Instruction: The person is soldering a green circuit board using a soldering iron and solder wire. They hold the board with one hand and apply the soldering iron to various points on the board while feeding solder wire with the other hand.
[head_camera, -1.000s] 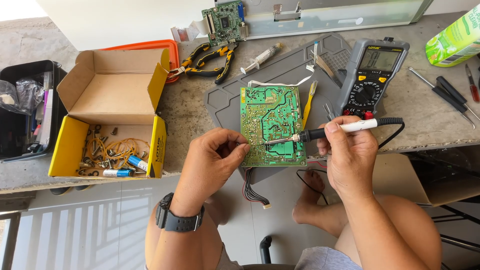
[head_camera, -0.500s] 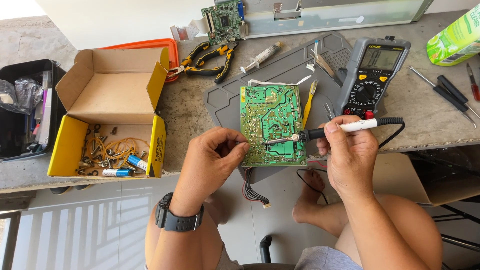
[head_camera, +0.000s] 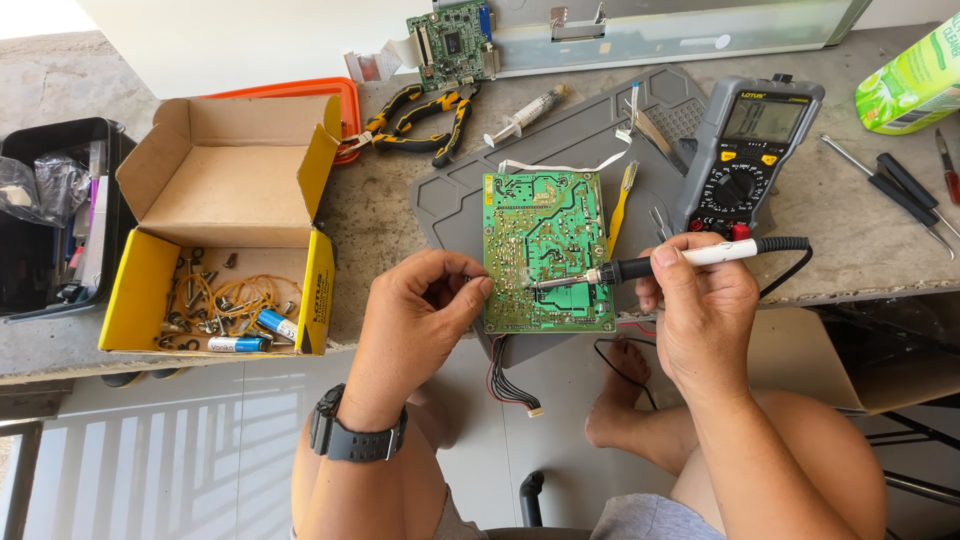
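the right hand (head_camera: 700, 300) has its grip closed around a soldering iron (head_camera: 670, 262), tip touching the green circuit board (head_camera: 545, 250) at the bench's (head_camera: 380, 215) near edge. the left hand (head_camera: 420, 310), at the board's 9 o'clock, pinches something too thin to make out. a multimeter (head_camera: 745, 150) lies at the board's 2 o'clock.

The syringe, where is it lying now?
In the head view, the syringe lies at the top centre on the grey mat, between the yellow-handled pliers and the multimeter.
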